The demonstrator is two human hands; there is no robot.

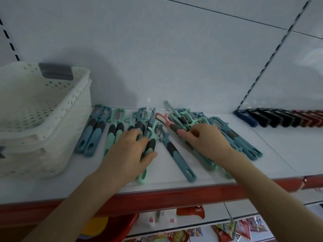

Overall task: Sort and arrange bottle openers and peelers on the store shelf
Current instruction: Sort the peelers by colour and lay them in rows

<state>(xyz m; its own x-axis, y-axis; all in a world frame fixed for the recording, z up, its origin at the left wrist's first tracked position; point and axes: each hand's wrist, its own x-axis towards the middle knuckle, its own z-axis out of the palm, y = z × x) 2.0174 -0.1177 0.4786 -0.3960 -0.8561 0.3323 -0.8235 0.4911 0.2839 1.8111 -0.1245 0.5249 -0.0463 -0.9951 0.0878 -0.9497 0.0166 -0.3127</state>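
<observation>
Left hand [129, 147] curls round the mint peelers [146, 173] on the shelf [279, 154]; right hand [208, 140] seems to pinch the pink peeler [167, 120] by its handle. Lift it clear of the pile, then lay it parallel

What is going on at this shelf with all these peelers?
A person is sorting peelers on the white shelf. The left hand grips a mint peeler next to the pairs laid straight beside the white baskets. The fingers of the right hand pinch the handle of a pink peeler at the edge of a jumbled pile. A row of dark bottle openers stands at the far right.
</observation>
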